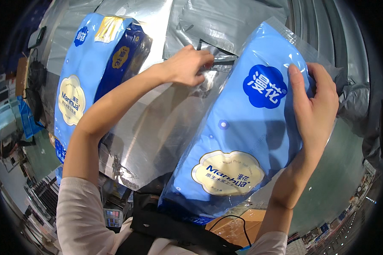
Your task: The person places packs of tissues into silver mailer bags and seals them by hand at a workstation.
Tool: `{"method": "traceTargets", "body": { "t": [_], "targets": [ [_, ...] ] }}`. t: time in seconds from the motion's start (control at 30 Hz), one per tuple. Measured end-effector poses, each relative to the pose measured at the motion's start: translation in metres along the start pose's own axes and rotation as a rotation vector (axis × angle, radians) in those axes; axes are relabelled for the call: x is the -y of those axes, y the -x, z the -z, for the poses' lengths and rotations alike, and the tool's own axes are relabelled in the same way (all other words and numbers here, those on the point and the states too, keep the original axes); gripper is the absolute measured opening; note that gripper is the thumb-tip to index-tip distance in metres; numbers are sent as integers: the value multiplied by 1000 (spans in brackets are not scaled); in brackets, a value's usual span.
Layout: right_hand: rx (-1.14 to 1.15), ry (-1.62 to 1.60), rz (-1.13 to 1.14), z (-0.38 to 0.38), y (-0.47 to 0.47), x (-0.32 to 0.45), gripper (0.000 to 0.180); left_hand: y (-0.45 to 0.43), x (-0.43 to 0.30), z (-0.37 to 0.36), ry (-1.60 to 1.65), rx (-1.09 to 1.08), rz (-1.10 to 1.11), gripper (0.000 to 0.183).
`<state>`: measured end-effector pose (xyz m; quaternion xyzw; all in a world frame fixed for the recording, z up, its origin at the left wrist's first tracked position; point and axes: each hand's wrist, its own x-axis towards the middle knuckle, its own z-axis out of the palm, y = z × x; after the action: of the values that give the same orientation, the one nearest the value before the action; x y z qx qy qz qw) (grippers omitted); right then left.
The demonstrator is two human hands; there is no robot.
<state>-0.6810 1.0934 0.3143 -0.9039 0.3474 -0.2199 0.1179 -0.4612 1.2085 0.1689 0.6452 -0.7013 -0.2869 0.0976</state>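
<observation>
A long blue plastic-wrapped tissue pack point(239, 127) leans diagonally across the metal table point(159, 111), its lower end near my body. My right hand point(319, 98) grips its upper right edge, thumb on the front face and fingers behind. My left hand point(191, 65) is bent with curled fingers over grey plastic film point(221, 52) beside the pack; whether it pinches the film cannot be told. A second blue pack point(83, 70), with a dark blue side, stands to the left, partly behind my left forearm.
Grey plastic bags point(236, 19) lie stacked at the table's far side, and more grey film point(354, 95) hangs at the right. Below are a brown cardboard box point(242, 220) and a device with coloured keys point(113, 218). The green floor point(325, 185) shows at the right.
</observation>
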Motion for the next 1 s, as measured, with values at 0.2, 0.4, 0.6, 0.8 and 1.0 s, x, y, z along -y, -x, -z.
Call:
{"method": "traceTargets", "body": {
  "t": [0.2,0.4,0.6,0.8,1.0],
  "targets": [
    [-31,-8,108,-2,-14,4,28,-63,44,39,-258,-461,25,25],
    [-5,-52,175,-21,-32,1,26,-120,80,30,-98,-257,-34,23],
    [86,-215,-135,-129,-51,-43,23,-141,106,44,-247,-236,-35,23],
    [-247,148,-125,-148,-102,-20,27,-120,7,86,-298,-661,-26,15],
    [-493,-189,-47,-139,-42,-116,21,-36,30,39,-389,-667,32,15]
  ]
}}
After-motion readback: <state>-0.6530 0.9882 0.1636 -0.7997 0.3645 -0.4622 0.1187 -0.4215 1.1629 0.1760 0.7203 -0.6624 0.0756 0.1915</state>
